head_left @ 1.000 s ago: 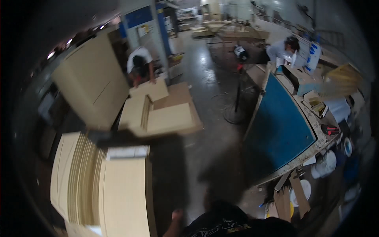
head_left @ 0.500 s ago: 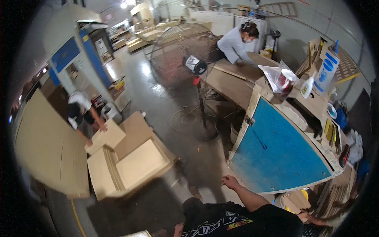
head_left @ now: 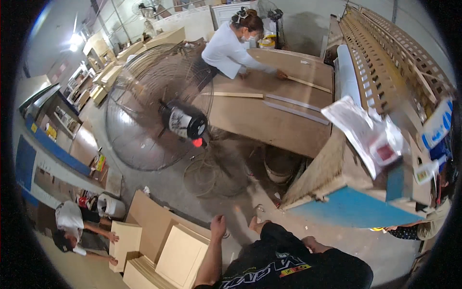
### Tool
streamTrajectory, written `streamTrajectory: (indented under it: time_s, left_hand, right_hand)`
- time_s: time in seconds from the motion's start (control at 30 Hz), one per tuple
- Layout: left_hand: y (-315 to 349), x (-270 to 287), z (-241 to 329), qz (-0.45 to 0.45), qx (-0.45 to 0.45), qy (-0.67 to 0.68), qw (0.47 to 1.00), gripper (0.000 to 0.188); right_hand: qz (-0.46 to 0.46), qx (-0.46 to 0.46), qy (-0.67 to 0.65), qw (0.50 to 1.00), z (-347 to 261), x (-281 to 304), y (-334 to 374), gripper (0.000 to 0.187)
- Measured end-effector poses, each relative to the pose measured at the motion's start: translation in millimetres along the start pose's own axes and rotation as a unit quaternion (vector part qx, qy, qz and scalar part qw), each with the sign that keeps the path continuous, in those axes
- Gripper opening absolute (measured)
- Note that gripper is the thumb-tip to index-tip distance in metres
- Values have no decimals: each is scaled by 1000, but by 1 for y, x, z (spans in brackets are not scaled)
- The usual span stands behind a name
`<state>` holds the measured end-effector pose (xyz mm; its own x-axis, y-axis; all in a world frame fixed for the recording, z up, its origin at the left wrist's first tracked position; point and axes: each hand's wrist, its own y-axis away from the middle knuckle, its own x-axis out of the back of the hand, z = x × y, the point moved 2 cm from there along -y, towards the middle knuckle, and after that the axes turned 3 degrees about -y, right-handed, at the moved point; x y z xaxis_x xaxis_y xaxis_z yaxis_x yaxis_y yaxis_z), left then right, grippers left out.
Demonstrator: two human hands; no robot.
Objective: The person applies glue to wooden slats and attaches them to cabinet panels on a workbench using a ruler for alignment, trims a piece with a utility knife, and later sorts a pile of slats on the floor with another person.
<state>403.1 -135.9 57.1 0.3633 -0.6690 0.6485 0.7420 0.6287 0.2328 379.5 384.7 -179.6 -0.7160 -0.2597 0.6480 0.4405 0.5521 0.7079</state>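
Note:
My left hand (head_left: 218, 226) is out in front of me at the end of a raised forearm. Its fingers look curled in, and nothing shows in them. It is nearest the right edge of a low stack of pale panels (head_left: 180, 255), apart from it. My right hand (head_left: 312, 243) hangs low beside my black shirt, partly hidden, and its fingers do not show clearly. Ahead stands a large pedestal fan (head_left: 183, 120) with a round wire guard. A bare foot (head_left: 259, 224) shows on the floor in front of my shirt.
A person in white works with strips at a brown bench (head_left: 284, 127). Another person at lower left holds a pale panel (head_left: 126, 241). On the right, a blue-sided cabinet (head_left: 346, 209) carries a plastic bag (head_left: 353, 127) and bottles. A white bucket (head_left: 111, 206) stands at left.
My view has swung to the right and moved nearer the fan and bench. My left hand has come forward and up; my right hand has dropped back to my side.

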Motion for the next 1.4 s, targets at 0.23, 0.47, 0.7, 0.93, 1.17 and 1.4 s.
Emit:
streamTrajectory:
  time_s: [0.23, 0.47, 0.7, 0.93, 1.17, 1.4]
  left_hand:
    - [-151, -102, 135, -294, -186, -107, 931, 38]
    - [-276, -211, 267, -369, -363, -99, 850, 34]
    - [-474, -413, 336, -308, -499, -256, 768, 36]
    - [-553, -482, 518, -261, -506, -401, 717, 45]
    - [-636, -507, 549, -220, -514, -382, 735, 42]
    - [-630, -507, 586, -331, -553, -379, 665, 32]
  right_hand:
    - [226, -121, -536, 804, -57, 185, -131, 36]
    - [286, -190, -607, 717, -118, 248, -117, 33]
    - [345, -335, -730, 485, -172, 259, -101, 26]
    - [311, -407, -786, 347, -234, 285, -106, 40]
    - [134, -546, -693, 452, -202, 415, -119, 48]
    - [416, -335, -615, 580, -129, 429, -176, 24]
